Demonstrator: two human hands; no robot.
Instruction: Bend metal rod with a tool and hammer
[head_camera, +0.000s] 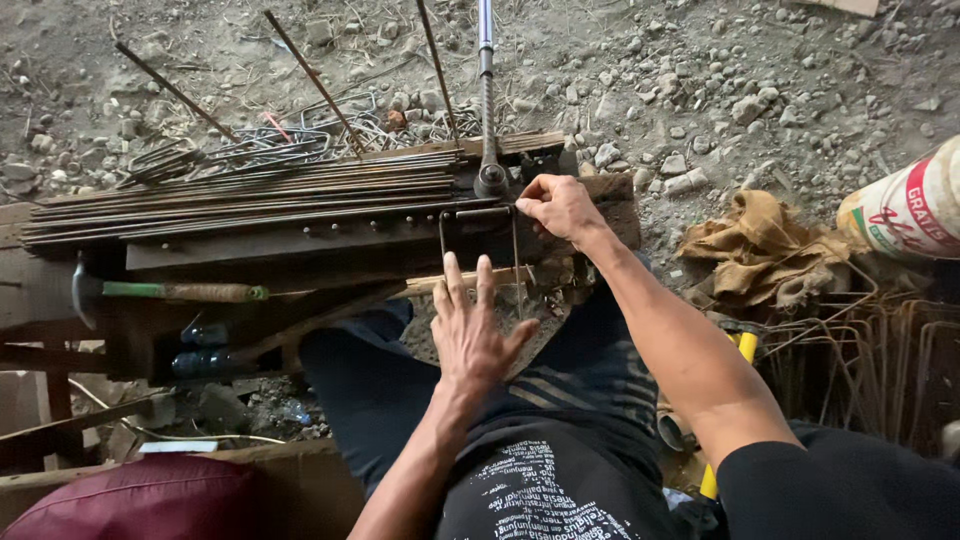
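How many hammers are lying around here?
1. The hammer lies on the wooden bench left of the person's left hand, green-and-tan handle pointing right. Others may be hidden under clutter.

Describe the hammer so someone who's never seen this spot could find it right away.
Start at the long wooden bench stacked with straight steel rods. Just below the rods, at the bench's left end, lies the hammer. Its green-and-tan handle sets it apart from the dark metal around it.

The steel rods (240, 195) were dull, rusty metal. The worktop (330, 245) was rough, weathered wood. The bending lever (487, 90) was ribbed grey metal. The rag (765, 250) was coarse tan cloth.
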